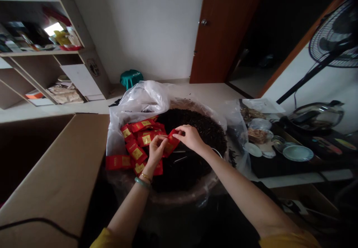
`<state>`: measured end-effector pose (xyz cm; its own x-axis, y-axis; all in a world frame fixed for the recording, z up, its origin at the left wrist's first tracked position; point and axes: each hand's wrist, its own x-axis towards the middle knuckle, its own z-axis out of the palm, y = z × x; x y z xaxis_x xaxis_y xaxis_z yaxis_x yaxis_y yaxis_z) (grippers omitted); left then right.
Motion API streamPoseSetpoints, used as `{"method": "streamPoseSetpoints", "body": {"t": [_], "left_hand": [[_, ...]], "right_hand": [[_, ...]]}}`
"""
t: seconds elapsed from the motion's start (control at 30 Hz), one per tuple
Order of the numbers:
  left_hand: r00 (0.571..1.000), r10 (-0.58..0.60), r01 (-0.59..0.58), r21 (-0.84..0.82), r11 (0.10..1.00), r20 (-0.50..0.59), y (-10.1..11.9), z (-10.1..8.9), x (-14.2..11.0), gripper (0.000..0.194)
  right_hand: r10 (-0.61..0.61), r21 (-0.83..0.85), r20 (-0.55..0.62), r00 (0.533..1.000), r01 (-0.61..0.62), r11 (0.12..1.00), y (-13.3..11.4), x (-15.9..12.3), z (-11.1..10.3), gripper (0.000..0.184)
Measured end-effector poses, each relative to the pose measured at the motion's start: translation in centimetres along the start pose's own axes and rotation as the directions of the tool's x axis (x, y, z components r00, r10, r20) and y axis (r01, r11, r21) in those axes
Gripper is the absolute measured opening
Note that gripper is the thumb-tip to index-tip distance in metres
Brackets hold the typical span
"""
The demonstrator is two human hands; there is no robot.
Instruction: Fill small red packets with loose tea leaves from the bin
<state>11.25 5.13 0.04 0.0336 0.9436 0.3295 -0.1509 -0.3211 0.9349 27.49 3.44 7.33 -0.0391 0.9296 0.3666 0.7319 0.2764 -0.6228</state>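
Note:
A small red packet with a gold label [171, 142] is held between both my hands above a large round basket [192, 194] lined with clear plastic. My left hand [155, 151] pinches the packet's lower edge, and my right hand [189, 137] pinches its upper right corner. The basket holds a dark heap of loose tea leaves [200, 128]. A pile of several more red packets [137, 143] lies on the basket's left side, just left of my left hand. My left wrist wears a green bangle and a gold bracelet.
An open cardboard box [56, 177] stands at the left. At the right is a dark tea tray [279, 166] with small plates, cups and a kettle [316, 115]. A fan [335, 35], a wooden door [223, 28], shelves [41, 54] and a green stool [131, 78] stand behind.

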Motion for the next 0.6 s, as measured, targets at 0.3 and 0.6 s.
{"method": "streamPoseSetpoints", "body": {"t": [0.3,0.6], "left_hand": [[0.993,-0.068,0.048,0.204,0.978,0.096,1.8,-0.8,-1.2,0.035],[0.961,-0.273,0.277,0.103,0.955,-0.050,3.6,-1.9,-3.2,0.043]], "right_hand": [[-0.132,-0.108,0.149,0.980,0.148,0.983,0.0,-0.2,0.2,0.008],[-0.311,-0.015,0.139,0.940,0.316,0.949,-1.8,-0.8,-0.2,0.017]]}}
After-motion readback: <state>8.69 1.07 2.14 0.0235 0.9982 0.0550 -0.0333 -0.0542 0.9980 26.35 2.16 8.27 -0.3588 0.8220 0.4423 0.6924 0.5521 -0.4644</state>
